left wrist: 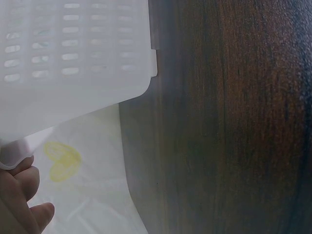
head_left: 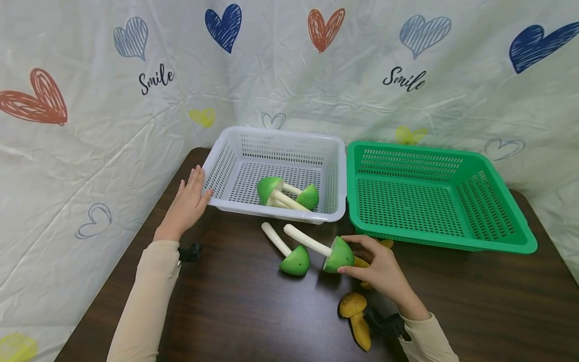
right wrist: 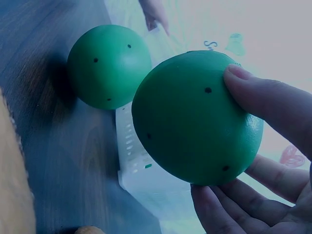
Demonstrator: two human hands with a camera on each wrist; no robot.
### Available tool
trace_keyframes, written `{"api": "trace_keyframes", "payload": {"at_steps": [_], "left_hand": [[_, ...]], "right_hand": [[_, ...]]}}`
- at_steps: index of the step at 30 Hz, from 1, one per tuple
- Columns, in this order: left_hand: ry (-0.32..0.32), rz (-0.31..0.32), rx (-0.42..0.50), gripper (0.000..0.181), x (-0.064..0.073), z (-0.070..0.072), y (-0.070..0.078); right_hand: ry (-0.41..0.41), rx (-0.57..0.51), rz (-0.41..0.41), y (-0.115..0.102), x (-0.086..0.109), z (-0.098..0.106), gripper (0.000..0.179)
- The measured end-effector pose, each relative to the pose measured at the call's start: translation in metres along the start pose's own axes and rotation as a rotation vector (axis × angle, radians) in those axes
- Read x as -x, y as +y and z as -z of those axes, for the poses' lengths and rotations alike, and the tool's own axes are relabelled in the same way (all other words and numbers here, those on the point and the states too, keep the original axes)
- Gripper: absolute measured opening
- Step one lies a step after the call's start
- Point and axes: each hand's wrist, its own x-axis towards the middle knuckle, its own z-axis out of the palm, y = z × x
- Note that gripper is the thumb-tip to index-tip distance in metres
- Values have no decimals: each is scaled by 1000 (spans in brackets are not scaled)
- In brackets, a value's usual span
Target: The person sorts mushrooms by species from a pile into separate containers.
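Dark table (head_left: 230,311) with a green basket (head_left: 452,245) on the right and a white basket (head_left: 244,207) on the left, the left hand (head_left: 185,201) resting fingers pretty much straight against its left edge, no grip I can see. Right hand (head_left: 380,264) is curled partway, pinching a green mushroom (head_left: 338,255) by the cap on the white basket's near side, so I'd guess mid pick-up; next move probably wants a steady pinch and enough lift to clear that near rim.
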Motion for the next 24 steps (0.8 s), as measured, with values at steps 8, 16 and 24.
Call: {"api": "trace_keyframes", "payload": {"at_steps": [8,16,24], "left_hand": [[2,4,-1,67,1,0,0],[7,1,5,66,0,-1,0],[6,-1,0,66,0,-1,1]], "right_hand": [[12,13,28,-5,0,1,60],[17,15,55,-8,-3,2,60],[21,11,107,-12,-11,2,58]]}}
